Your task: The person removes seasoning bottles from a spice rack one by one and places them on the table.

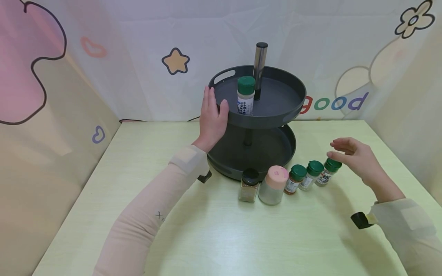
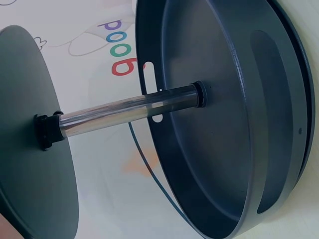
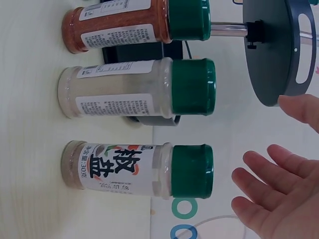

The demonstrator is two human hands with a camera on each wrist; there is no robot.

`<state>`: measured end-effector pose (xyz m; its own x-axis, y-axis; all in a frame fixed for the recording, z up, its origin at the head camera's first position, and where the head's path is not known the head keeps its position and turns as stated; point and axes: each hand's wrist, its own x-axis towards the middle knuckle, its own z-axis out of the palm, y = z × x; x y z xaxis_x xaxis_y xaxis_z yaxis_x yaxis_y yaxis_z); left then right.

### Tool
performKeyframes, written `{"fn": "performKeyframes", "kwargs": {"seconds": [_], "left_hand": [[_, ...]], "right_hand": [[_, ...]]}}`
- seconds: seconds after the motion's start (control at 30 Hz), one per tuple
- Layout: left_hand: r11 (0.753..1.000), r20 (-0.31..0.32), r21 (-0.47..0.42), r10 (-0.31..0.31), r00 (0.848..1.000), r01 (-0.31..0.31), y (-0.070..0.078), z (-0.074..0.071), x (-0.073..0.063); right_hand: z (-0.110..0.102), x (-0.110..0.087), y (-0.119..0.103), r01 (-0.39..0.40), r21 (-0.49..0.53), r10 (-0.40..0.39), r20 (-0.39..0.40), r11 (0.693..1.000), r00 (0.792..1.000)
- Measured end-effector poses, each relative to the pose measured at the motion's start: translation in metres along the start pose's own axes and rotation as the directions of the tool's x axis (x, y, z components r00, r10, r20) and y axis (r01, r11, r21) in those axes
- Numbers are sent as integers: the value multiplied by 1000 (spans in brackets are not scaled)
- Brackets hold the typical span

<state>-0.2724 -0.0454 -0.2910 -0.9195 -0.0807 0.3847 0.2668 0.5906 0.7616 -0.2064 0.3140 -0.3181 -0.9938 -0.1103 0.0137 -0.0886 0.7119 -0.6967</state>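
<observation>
My left hand point(image 1: 212, 120) rests against the left edge of the upper tray point(image 1: 266, 122) of a dark two-tier round rack, its fingers straight. On that tier stands a green-capped seasoning bottle point(image 1: 246, 101), upright. The lower tray point(image 1: 272, 149) holds nothing that shows. My right hand point(image 1: 360, 161) hovers beside the rightmost green-capped spice bottle point(image 1: 324, 178), fingers loosely bent and apart. In the right wrist view, a gap shows between the fingertips and the cap of this labelled bottle point(image 3: 119, 169).
In a row left of that bottle stand a pale-powder bottle point(image 1: 306, 182), a red-spice bottle point(image 1: 292, 186), a pink-topped glass jar point(image 1: 271, 193) and a black-capped square jar point(image 1: 248, 191). The rack's metal pole point(image 1: 260, 65) rises above the upper tier. A printed cloth point(image 1: 145, 76) hangs behind.
</observation>
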Motion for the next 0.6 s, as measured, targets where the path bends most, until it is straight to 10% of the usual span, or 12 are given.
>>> {"fn": "performKeyframes", "kwargs": {"seconds": [0.6], "left_hand": [[1000,-7,-2,4,1000,-4,2,0,0]], "right_hand": [[3,-8,-36,94,45,-88,-126,995,988]]}}
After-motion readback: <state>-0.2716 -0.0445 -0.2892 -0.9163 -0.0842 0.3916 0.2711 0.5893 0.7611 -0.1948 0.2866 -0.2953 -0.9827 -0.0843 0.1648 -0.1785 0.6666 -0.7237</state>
